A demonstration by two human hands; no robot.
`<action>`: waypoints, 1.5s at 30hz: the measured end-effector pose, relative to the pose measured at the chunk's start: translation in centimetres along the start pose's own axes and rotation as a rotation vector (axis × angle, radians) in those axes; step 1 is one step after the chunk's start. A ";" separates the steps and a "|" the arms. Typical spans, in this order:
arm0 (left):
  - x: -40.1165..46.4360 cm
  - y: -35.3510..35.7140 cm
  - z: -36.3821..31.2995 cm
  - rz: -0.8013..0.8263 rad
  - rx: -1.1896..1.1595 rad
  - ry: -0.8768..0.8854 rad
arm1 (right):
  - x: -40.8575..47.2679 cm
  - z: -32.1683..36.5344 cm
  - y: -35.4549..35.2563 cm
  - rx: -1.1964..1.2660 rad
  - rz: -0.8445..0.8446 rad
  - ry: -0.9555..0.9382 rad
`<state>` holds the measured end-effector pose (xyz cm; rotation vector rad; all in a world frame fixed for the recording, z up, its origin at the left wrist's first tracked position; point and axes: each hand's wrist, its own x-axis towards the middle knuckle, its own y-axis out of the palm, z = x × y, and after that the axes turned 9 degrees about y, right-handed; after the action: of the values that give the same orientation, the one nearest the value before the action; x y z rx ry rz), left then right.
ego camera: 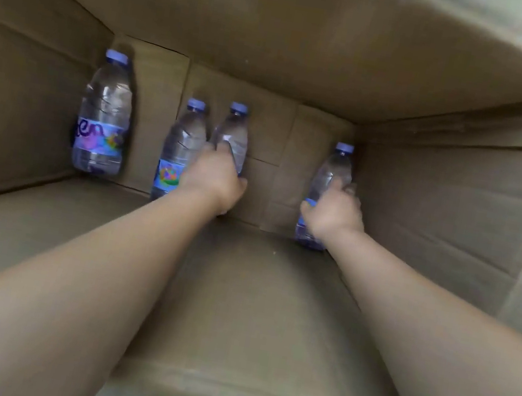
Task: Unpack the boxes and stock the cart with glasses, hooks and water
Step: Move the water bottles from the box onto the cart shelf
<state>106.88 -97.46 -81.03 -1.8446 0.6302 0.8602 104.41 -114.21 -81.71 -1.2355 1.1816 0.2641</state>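
I look down into a deep cardboard box (267,320) with several clear water bottles with purple caps at its bottom. My left hand (213,176) grips the middle bottle (233,138) around its body. My right hand (332,215) grips the rightmost bottle (333,172) near its label. A bottle with a colourful label (180,146) lies right beside the one in my left hand. A larger-looking bottle (104,116) lies apart in the left corner.
The brown box walls close in on all sides, the left wall (15,108) and right wall (441,207) near the bottles. A folded flap (315,27) spans the top. Bare cardboard floor lies between the middle and right bottles.
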 end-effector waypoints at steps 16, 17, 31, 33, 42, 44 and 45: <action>5.5 5.8 1.7 -0.156 -0.216 -0.034 | 2.9 1.8 6.0 0.178 -0.207 -0.060; 5.9 6.0 1.7 -0.092 -0.252 -0.075 | 3.7 2.1 6.2 0.253 -0.166 0.015; 0.8 3.8 -0.1 0.066 -0.166 -0.153 | -1.8 2.2 3.0 0.537 0.010 0.166; 0.2 2.7 -0.8 0.112 -0.169 -0.156 | -3.2 2.4 2.0 0.552 0.032 0.177; 5.1 5.4 -0.1 0.053 -0.314 -0.178 | 0.6 3.1 3.5 0.471 0.045 0.108; 6.1 7.6 0.1 0.011 -0.444 -0.196 | 1.6 2.7 4.3 0.469 0.043 0.118; 6.4 8.3 0.2 -0.024 -0.485 -0.207 | 2.0 2.5 4.6 0.467 0.037 0.119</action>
<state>104.69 -100.91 -90.64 -2.1436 0.2805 1.2501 103.31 -111.20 -86.30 -0.8284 1.2805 -0.0612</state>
